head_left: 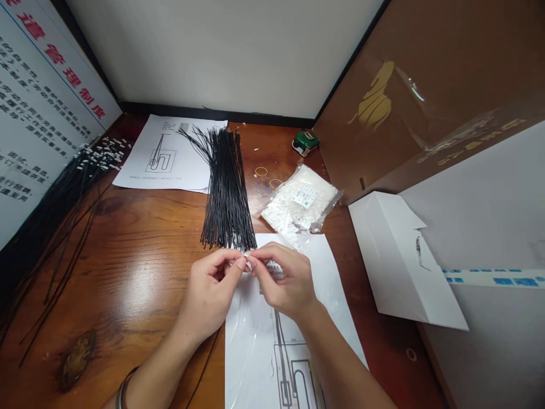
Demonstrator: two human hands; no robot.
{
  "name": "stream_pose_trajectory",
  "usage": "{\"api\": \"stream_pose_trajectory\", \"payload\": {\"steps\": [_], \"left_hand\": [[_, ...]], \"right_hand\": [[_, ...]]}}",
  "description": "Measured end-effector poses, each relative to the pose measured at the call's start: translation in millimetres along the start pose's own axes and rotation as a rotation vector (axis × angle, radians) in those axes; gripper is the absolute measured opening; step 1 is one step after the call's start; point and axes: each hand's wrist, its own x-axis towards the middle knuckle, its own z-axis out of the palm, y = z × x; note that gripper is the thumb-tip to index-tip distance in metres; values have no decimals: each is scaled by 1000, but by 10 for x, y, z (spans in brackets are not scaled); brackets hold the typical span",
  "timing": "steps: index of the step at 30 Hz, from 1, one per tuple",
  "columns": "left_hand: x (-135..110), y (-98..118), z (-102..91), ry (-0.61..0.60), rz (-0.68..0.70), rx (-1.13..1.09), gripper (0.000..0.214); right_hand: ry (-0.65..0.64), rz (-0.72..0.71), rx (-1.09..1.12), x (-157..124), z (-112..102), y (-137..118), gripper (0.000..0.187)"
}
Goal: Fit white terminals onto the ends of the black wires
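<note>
My left hand (213,289) and my right hand (286,278) meet at the fingertips, both pinched closed over the printed drawing sheet (251,363). A tiny whitish connector (246,257) shows between the fingertips, mostly covered by them. From beneath my left hand a thin black wire (205,363) trails toward the bottom edge; its upper end is hidden in the fingers. Just beyond my hands lies a thick bundle of black wires (227,193), its near ends almost at my fingertips. Behind my right hand rests a clear plastic bag of small white parts (298,199).
At left, wires with white connectors (100,156) pile against a printed board (42,96). Another drawing sheet (138,165) lies at the back. A green tape measure (305,142) and rubber bands (261,171) sit farther off. A brown carton (426,85) and white box (392,255) border the right.
</note>
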Motion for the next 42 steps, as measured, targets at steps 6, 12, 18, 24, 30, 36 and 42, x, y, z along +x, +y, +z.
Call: {"api": "stream_pose_trajectory", "payload": {"steps": [6,12,18,24,30,36,42], "left_hand": [[21,5,11,24,-23,-28,15],[26,1,5,22,-60,-74,17],[35,27,9,28,-41,-135,15],[27,42,0,17,-47,-152,16],[30,32,1,5,-43,-148,17],[31,22,2,-4,-52,-139,15],[34,31,6,-4,-57,-130,13]], "right_hand": [[60,35,31,-10,34,-8,14],[101,45,18,-22,76,-25,15],[113,35,27,-18,89,-26,15],[107,31,28,-21,86,-30,15],[118,44,33,-15,89,-34,15],[75,92,71,-4,65,-35,13],[46,55,59,-3,47,-15,13]]}}
